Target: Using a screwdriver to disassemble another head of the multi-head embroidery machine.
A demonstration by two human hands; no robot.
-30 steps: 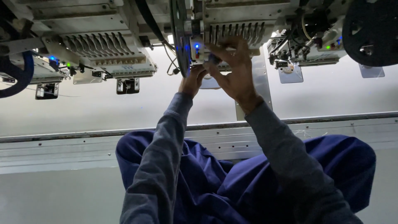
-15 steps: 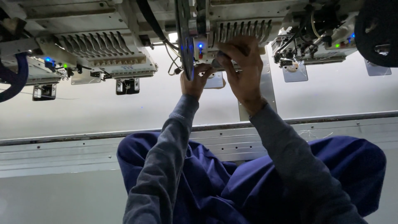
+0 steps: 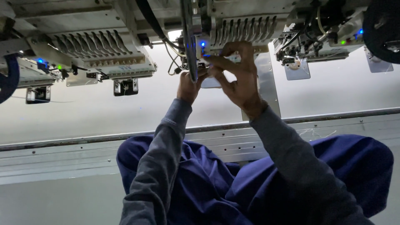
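Both arms in grey sleeves reach up to the middle sewing head (image 3: 237, 31) of a multi-head embroidery machine. My left hand (image 3: 189, 85) is curled with its fingertips pinched at the bottom of that head, beside a dark vertical bar (image 3: 189, 41). My right hand (image 3: 237, 75) is raised beside it, fingers bent and touching the needle area under the row of needle bars. What the fingertips hold is too small to make out. A blue light (image 3: 203, 43) glows just above the hands.
Another head (image 3: 96, 52) hangs at the left and a third head (image 3: 321, 37) at the right, with small blue and green lights. A pale machine bed (image 3: 104, 116) lies behind, a grey rail (image 3: 62, 150) runs across, and blue-trousered legs (image 3: 208, 187) fill the bottom.
The view has shifted slightly, so the hands sit a little higher and to the right. Both hands stay at the middle head, fingers working in small movements.
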